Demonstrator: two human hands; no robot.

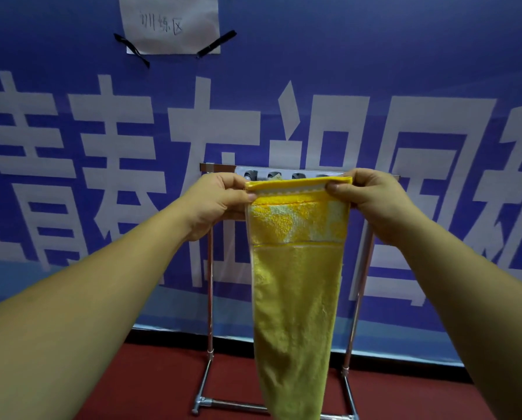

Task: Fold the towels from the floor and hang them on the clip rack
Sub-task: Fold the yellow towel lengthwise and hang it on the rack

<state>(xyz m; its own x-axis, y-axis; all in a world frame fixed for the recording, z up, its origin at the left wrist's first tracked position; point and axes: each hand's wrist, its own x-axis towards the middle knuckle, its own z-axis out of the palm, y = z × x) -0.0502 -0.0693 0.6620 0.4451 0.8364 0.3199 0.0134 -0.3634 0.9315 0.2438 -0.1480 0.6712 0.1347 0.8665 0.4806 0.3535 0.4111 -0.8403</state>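
Observation:
A folded yellow towel (296, 283) hangs straight down in front of me, held up by its top edge. My left hand (214, 201) pinches the top left corner and my right hand (372, 198) pinches the top right corner. Just behind the towel's top edge runs the clip rack's bar (220, 168), a metal rail with several grey clips (297, 176) along it. The towel's top edge sits level with the clips and hides part of the rail. I cannot tell if the towel touches a clip.
The rack stands on thin metal legs (210, 298) with a base tube (232, 405) on the red floor (150, 380). Close behind it is a blue banner wall (405, 56) with large white characters and a taped paper sign (170, 24).

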